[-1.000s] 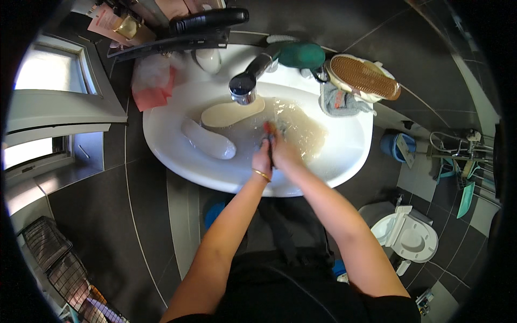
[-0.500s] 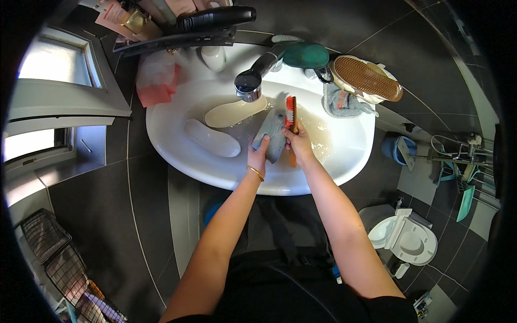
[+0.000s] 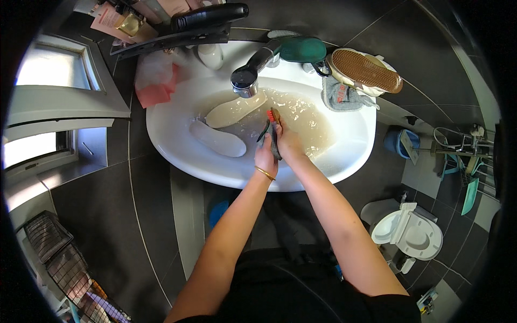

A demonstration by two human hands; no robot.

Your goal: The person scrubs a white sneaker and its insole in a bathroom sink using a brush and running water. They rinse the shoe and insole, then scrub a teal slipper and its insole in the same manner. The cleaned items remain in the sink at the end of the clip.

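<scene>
Over the front of the white washbasin [image 3: 180, 161], my left hand [image 3: 265, 157] grips a grey insole [image 3: 275, 144], now seen almost edge-on and bent. My right hand [image 3: 289, 144] is closed round a wooden brush [image 3: 276, 115] with red and white bristles. The brush head sits against or just beyond the insole's upper part; their exact contact is hidden by my fingers. To the left of my hands, a cream insole [image 3: 231, 112] lies in the cloudy water, and a whiter insole [image 3: 218, 139] rests nearer the basin's front.
Above the basin reaches a chrome faucet [image 3: 246, 79]. A green soap-box-like item [image 3: 302, 50] sits behind it. At the right rim are a grey cloth [image 3: 344, 98] and a brown-soled shoe [image 3: 365, 69]. A pink bag [image 3: 156, 83] and a white bottle [image 3: 210, 56] stand back left.
The grey insole has turned from showing its flat face to nearly edge-on and bent. My right hand has moved left and nearer my left hand, tilting the brush.
</scene>
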